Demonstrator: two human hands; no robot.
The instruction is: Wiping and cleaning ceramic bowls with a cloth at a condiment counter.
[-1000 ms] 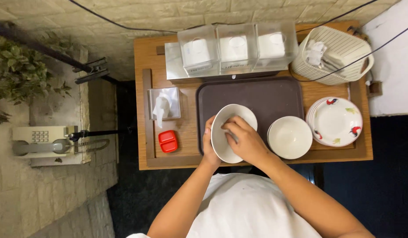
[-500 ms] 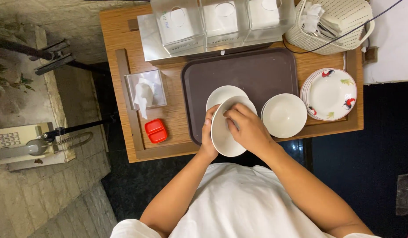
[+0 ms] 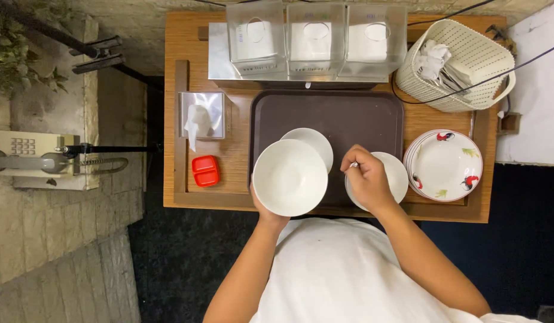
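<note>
white bowl [image 3: 290, 177] cupped, left grip [image 3: 266, 210] under.

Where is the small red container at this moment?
In the head view, the small red container sits on the wooden table, left of the brown tray and just below the tissue box.

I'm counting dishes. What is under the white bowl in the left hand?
Under the white bowl held by the left hand lies a white plate on the brown tray. Only the plate's upper edge shows; anything more beneath stays covered.
</note>
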